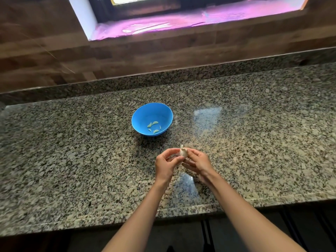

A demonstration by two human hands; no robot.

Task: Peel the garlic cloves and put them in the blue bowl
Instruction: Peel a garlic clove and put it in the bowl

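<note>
Just below the centre of the frame, both hands meet over the counter, and between them sits the garlic bulb [183, 153], papery skin on and stem tuft poking upward. The left hand [166, 164] curls its fingers round the bulb's near side, thumb pressed against it; the right hand [197, 161] pinches the far side with its fingertips [189, 151], the lower fingers spread loosely beneath. That two-sided grip looks made for prying, one hand bracing while the other works a clove loose (whether a clove has already started to separate is too small to tell). Up and to the left of the hands, well apart from them, waits the blue bowl [140, 113], with a few pale peeled cloves [154, 123] lying in its bottom, so the job reads as partly done, with more of the bulb to go. The bowl sits within easy reach, probably for quick drops. Underneath it all runs a speckled granite countertop [254, 124], polished enough to throw back patches of light. Along the top of the frame, a wood-panelled wall [45, 57] and a window sill [181, 20] glowing pink.
</note>
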